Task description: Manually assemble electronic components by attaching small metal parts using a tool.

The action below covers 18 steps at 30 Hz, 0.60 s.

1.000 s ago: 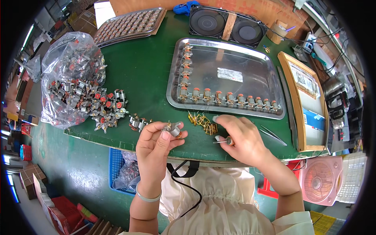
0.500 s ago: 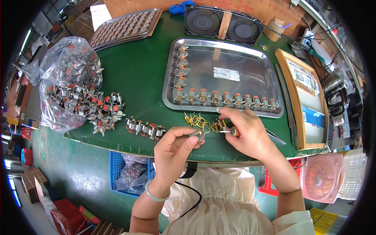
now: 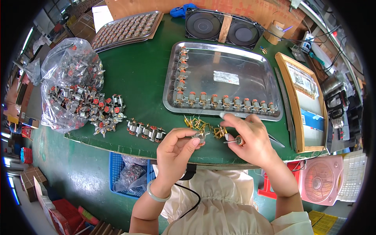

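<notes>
Between the thumb and fingers of my left hand [image 3: 174, 150] is a small metal motor [image 3: 201, 138] with an orange-red end, held just over the table's front edge. My right hand [image 3: 250, 139] is closed round a small screwdriver [image 3: 238, 140], its thin metal shaft pointing left toward the motor. The right fingertips are at a clump of small yellow wire-legged parts [image 3: 220, 132]; whether they grip one is too small to tell. More yellow parts [image 3: 196, 123] lie just beyond my left hand.
A steel tray [image 3: 258, 55] beyond my hands has motors along its left and near sides. Loose motors [image 3: 145, 131] and a plastic bag of motors [image 3: 72, 78] are at left. Tweezers [image 3: 276, 141] and a wooden frame [image 3: 299, 137] lie at right. Double fans [image 3: 223, 29] stand behind.
My right hand has shifted slightly right and down, and the screwdriver's shaft sits a little lower. The clump of yellow parts at its fingertips has also moved slightly. My left hand still holds the motor.
</notes>
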Tool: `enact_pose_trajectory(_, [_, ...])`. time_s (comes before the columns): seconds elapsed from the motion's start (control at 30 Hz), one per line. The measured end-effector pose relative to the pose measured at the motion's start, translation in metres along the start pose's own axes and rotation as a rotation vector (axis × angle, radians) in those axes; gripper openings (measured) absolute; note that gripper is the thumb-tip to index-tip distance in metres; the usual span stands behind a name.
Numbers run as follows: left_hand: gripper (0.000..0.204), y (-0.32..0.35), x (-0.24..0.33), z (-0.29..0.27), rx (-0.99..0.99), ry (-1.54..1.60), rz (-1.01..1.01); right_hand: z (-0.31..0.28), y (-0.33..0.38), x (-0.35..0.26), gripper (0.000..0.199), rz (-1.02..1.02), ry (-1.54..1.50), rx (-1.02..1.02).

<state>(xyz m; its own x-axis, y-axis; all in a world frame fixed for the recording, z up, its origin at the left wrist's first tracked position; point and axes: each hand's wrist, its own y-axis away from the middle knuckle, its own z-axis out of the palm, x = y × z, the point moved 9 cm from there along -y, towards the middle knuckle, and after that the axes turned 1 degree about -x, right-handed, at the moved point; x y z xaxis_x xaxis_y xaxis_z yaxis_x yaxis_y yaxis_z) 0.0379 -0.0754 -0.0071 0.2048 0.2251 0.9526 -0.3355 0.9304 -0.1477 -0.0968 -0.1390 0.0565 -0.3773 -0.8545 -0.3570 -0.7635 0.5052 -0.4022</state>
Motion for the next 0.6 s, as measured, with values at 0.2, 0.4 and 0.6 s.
enact_pose_trajectory(0.2, [0.016, -0.001, -0.007, 0.005, -0.027, 0.014, -0.034, 0.004, 0.002, 0.012, 0.058, 0.068, 0.018, -0.058])
enact_pose_trajectory(0.4, [0.015, -0.001, -0.008, 0.003, -0.014, 0.017, -0.019, -0.003, 0.005, 0.014, 0.058, 0.059, -0.029, -0.002])
enact_pose_trajectory(0.6, [0.013, -0.002, -0.008, 0.005, -0.032, 0.038, -0.019, 0.011, 0.010, 0.012, 0.060, -0.111, 0.095, -0.022])
